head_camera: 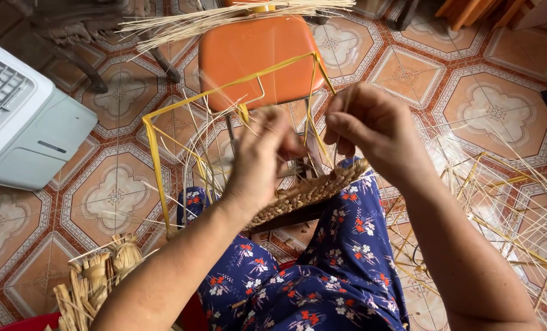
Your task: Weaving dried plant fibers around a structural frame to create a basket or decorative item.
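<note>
Both hands are up working the straw over the lap here: the left hand (262,160) is curling shut around a few thin strands right above the woven band (313,189), and the right hand (371,129) is pinching strands just beside it, fingers closed tight. The band is lying across the knees on the blue floral dress (341,270), inside a yellow wire frame (163,132), with an orange stool (255,58) sitting behind it on the tiled floor (114,196).

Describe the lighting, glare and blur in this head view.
Head view: soft, even daylight with faint shadows; mild sheen on the orange stool and the tiled floor; left hand slightly motion-blurred, right hand sharper; wide-angle bending at the edges.
</note>
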